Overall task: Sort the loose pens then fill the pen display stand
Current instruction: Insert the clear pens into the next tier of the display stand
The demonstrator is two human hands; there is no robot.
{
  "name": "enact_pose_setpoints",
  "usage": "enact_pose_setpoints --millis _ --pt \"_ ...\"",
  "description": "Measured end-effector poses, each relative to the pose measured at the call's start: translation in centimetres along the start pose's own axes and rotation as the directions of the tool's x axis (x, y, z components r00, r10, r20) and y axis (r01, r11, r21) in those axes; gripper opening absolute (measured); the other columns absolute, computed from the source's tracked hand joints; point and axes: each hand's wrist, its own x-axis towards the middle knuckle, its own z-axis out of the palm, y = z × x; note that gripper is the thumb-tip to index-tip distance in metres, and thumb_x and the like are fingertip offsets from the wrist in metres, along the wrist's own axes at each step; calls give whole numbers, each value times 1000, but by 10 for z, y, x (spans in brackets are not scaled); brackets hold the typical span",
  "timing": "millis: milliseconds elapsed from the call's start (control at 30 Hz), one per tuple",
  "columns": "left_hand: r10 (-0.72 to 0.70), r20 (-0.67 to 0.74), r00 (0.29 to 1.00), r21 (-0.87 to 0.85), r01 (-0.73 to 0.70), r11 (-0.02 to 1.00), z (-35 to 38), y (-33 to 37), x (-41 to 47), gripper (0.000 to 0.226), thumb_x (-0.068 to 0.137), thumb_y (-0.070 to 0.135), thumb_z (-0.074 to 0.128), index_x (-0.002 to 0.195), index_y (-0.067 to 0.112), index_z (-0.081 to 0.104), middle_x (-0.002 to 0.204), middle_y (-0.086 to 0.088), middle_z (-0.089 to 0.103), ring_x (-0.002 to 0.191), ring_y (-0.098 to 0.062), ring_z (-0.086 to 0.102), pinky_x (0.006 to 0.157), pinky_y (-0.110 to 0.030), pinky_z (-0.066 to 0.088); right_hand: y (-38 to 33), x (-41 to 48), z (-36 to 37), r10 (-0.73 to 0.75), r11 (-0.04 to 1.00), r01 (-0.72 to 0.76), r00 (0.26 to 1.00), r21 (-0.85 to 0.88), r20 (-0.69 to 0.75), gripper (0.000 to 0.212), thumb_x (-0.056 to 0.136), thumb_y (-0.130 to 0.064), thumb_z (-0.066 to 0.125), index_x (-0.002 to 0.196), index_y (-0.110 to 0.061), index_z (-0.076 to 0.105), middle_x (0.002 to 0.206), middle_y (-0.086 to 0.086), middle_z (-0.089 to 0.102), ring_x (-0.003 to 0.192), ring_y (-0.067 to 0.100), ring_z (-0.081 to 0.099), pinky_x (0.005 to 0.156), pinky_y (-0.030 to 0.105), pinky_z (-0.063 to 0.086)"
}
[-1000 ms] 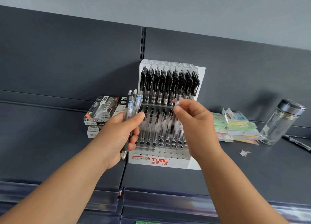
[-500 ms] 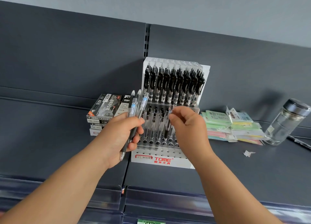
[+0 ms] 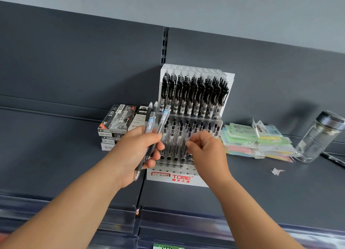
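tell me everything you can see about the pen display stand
The pen display stand is white plastic with clear stepped tiers of holes and red TOME lettering on its base. It stands upright on the dark shelf against the back panel. The back tier is full of black-clipped pens, the middle partly filled, the front holes empty. The right hand pinches a pen in the middle tier.

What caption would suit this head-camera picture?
Left hand grips spare pens; right hand pinches another pen in the display stand.
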Motion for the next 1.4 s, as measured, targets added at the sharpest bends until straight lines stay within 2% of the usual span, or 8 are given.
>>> enact_pose_setpoints --millis 233,333,433,767,933,1067,1200,1400 --pt "68 60 996 110 -75 991 4 -1 -4 11 89 10 62 100 10 62 72 -3 68 56 -12 56 47 -24 41 -15 0 -14 -85 965 85 996 -249 8 15 93 -27 56 78 -25 58 61 -7 58 49 8 51 48 22 39" --pt "90 78 993 158 -101 982 7 -1 -4 12 86 7 64 97 12 63 72 -2 68 56 -11 55 47 -22 41 -32 -4 -19 -63 992 65 998 110 -19 12 93 -26 56 83 -24 61 72 -6 64 60 10 58 58 27 49" --pt "92 99 991 162 -107 981 13 1 -5 14 84 4 66 96 11 63 72 -3 66 55 -10 53 45 -21 39 -46 -6 -23 37 819 -134 983 558 182 11 95 -22 55 87 -20 63 79 -2 67 70 12 61 63 27 50" --pt "39 167 985 118 -60 991 24 2 -11 8 90 10 59 97 7 62 72 -9 67 58 -15 57 45 -23 43 -42 0 -40 15 628 -217 964 747 267 18 95 -11 54 78 -15 57 70 1 64 65 14 61 62 25 52" --pt "2 29 1000 99 -5 995 18 -3 -2 7 93 15 58 97 10 62 78 -8 66 65 -17 62 57 -33 57 -42 5 -58 -26 823 32 999 567 -18 15 94 -9 55 80 -14 58 71 3 67 65 15 64 63 26 54" --pt "4 -4 1000 177 -3 984 16 -6 0 8 93 19 57 97 13 60 65 -3 54 49 -13 45 42 -24 39 -36 5 -55 -69 909 116 989 399 -132 15 92 -7 55 80 -15 57 70 4 64 65 16 60 63 30 54" --pt "3 2 1000 142 -3 990 15 -7 1 11 93 23 58 90 13 55 62 -1 47 46 -9 35 38 -20 27 -29 4 -45 -133 960 170 976 223 -169 17 91 -12 57 80 -24 58 73 4 65 68 24 59 70 43 53" --pt "-17 -8 1000 106 18 994 12 -5 1 18 91 22 59 84 12 46 65 -2 47 45 -10 34 38 -20 25 -21 5 -35 -177 983 181 972 14 -152 11 92 -19 58 84 -26 57 72 -2 64 71 22 61 66 38 52"
